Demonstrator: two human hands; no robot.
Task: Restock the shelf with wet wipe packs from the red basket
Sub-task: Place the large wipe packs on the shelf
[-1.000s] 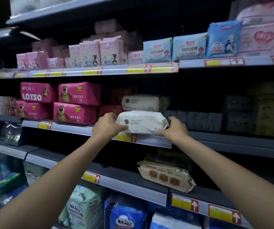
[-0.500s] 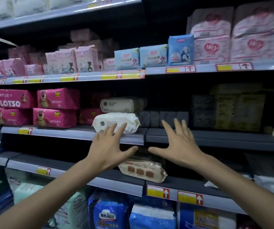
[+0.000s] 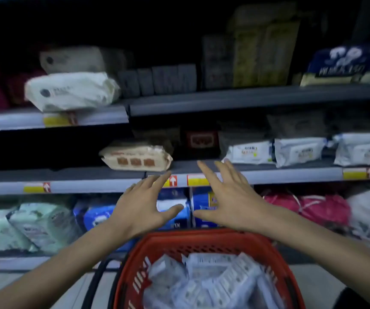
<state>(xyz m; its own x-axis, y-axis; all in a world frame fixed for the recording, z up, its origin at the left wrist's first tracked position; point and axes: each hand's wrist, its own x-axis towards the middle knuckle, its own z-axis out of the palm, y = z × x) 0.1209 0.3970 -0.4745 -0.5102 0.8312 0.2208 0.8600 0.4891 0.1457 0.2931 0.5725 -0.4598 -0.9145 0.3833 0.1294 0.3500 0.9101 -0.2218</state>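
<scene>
The red basket sits low in the middle, with several white wet wipe packs piled inside. My left hand and my right hand hover above its far rim, fingers spread and holding nothing, palms facing each other. A white wipe pack lies at the front of the upper grey shelf, far above and left of both hands, with another white pack stacked behind it.
A beige pack lies on the middle shelf just above my left hand. White packs line that shelf to the right. Blue, green and pink packages fill the lower shelf. A black basket handle hangs left of the basket.
Both hands let go of the white pack, left on the upper shelf, and dropped down with fingers spread. The view tilted down, bringing the red basket into sight.
</scene>
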